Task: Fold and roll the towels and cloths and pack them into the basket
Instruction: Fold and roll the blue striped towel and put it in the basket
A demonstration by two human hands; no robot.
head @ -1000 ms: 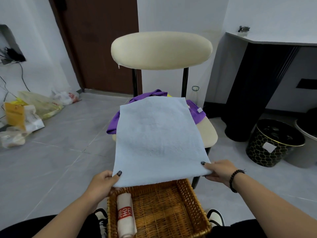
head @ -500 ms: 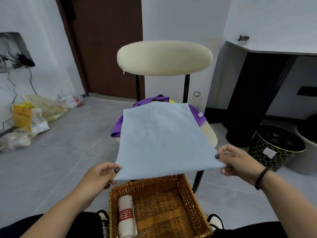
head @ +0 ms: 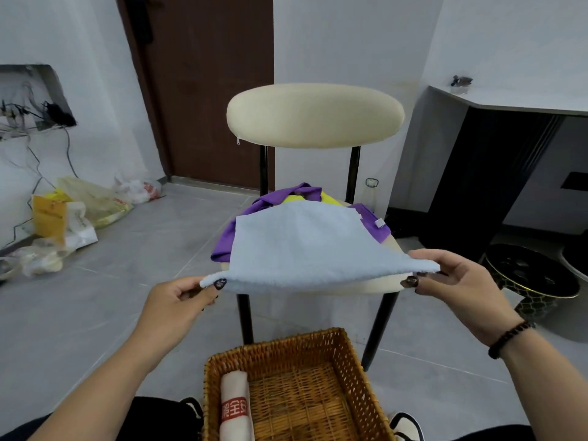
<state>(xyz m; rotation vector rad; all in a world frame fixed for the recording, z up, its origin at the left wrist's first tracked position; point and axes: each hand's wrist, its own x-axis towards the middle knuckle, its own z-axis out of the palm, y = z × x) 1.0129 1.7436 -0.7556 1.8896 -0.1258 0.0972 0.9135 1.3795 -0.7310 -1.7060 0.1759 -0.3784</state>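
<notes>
So the light blue towel (head: pixel 302 246) is stretched out over the seat of the cream chair (head: pixel 315 116), held by its two near corners. Left hand (head: pixel 178 300) pinches the near-left corner between thumb and fingers, right hand (head: pixel 451 281) pinches the near-right one the same way, a bit higher. The far edge lies on the pile at the back of the seat, a purple cloth (head: pixel 270 198) with something yellow (head: pixel 327 198) under it. Holding both corners taut like that keeps the towel flat, which I'd guess is the setup for carrying the near edge over to the far one for the first fold.

The wicker basket (head: pixel 359 370) sits on the floor right below the front edge of the seat, between the feet, so finished rolls can drop straight in. One white rolled towel (head: pixel 235 405) with a red band lies against its left wall already; the rest of it is bare. So early days, several cloths left.
</notes>
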